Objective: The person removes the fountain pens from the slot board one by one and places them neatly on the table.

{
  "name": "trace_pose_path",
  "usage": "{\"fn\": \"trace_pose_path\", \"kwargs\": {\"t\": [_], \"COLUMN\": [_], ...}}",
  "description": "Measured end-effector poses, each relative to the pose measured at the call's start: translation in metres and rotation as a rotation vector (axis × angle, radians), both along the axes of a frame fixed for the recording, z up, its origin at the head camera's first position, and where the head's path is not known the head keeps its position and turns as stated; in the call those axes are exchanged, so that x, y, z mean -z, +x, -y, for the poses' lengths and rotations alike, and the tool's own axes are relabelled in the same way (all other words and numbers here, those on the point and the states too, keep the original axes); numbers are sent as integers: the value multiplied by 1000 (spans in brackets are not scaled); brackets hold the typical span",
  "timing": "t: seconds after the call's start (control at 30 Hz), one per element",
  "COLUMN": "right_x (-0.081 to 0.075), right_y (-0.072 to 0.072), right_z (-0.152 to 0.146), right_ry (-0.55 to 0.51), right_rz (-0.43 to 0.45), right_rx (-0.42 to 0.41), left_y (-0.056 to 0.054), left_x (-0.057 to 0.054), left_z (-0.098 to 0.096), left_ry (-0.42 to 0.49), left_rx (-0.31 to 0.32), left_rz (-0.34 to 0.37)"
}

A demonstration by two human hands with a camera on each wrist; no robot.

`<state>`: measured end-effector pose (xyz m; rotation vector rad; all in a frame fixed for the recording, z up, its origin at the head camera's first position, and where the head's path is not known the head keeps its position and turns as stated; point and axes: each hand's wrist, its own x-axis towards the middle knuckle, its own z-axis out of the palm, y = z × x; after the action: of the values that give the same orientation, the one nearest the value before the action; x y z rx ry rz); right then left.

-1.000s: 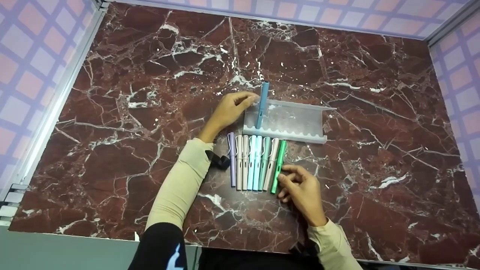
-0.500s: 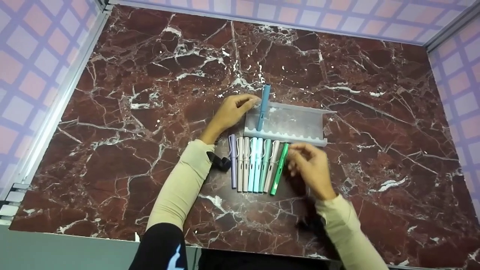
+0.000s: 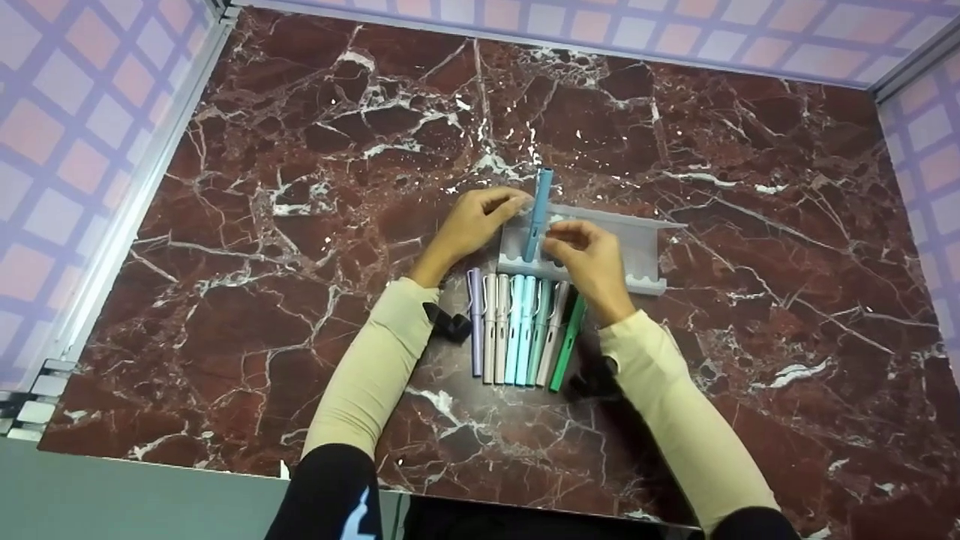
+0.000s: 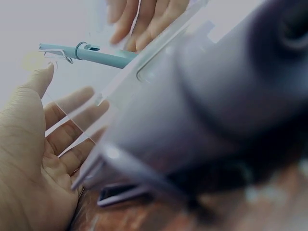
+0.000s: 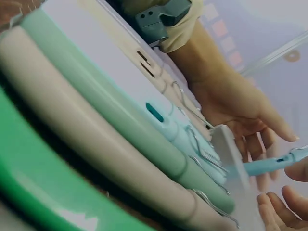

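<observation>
A translucent plastic pen case (image 3: 639,247) with a scalloped front strip stands behind a row of pens. My left hand (image 3: 472,223) pinches its back left corner; in the left wrist view the fingers (image 4: 72,127) show through the clear plastic and the thumb is on the other side. One blue pen (image 3: 538,216) stands tilted in a notch near the case's left end. Just right of that pen is my right hand (image 3: 592,259), fingers loosely bent and fingertips beside the barrel. Nothing shows held in it.
In front of the case lie a purple pen (image 3: 476,330), several beige, light-blue and teal pens, and a slanted green pen (image 3: 568,349) at the right end. The right hand covers the green pen's top. All rest on a red marbled table (image 3: 315,135) with patterned walls around.
My right hand has moved from beside the green pen up and leftward to the blue pen in the case. The green pen leans slightly more. My left hand stays at the case corner.
</observation>
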<state>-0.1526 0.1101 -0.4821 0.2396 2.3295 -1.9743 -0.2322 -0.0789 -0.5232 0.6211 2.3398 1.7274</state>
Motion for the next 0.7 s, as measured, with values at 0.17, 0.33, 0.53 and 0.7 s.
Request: {"fn": "trace_pose_path", "kwargs": {"t": [0.17,0.33,0.53,0.7], "right_x": [2,5,7,8], "right_y": [-8,-10,-9,-8], "right_z": [8,11,11,7], "right_ry": [70,176,239,248], "right_rz": [20,-6,-45,-78], "right_rx": [-84,-128,-130,-95], "left_y": [0,0,0,-1], "left_x": [-1,-2,-2,-1], "left_z": [-1,-3,-3,-2], "left_ry": [22,7,-2,-6], "left_rx": [13,3,-22,-7], "left_rz": [5,24,43,27]}}
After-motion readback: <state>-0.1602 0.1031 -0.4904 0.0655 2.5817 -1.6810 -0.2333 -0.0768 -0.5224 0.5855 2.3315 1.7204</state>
